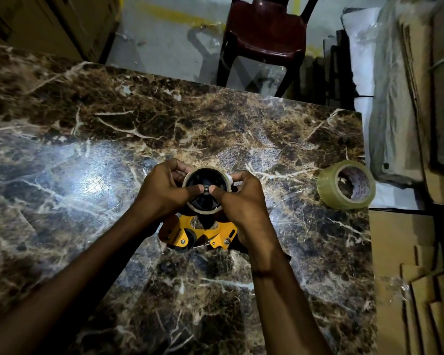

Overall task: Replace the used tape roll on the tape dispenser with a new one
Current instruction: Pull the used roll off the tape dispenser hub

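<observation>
A yellow tape dispenser [203,233] rests on the marble table [113,124], near its middle. On its black hub sits the used roll [190,207], a thin brown cardboard ring with almost no tape left. My left hand [164,193] grips the ring's left side, thumb on the hub's centre. My right hand [241,203] grips the ring's right side, its thumb also pressed at the centre. A full roll of clear tape [345,185] lies on the table's right edge, apart from both hands.
A dark red plastic chair [264,34] stands beyond the table's far edge. Flattened cardboard boxes [420,265] are stacked along the right side, and plastic-wrapped bundles [390,119] lie behind them. More cartons [49,21] stand at the far left.
</observation>
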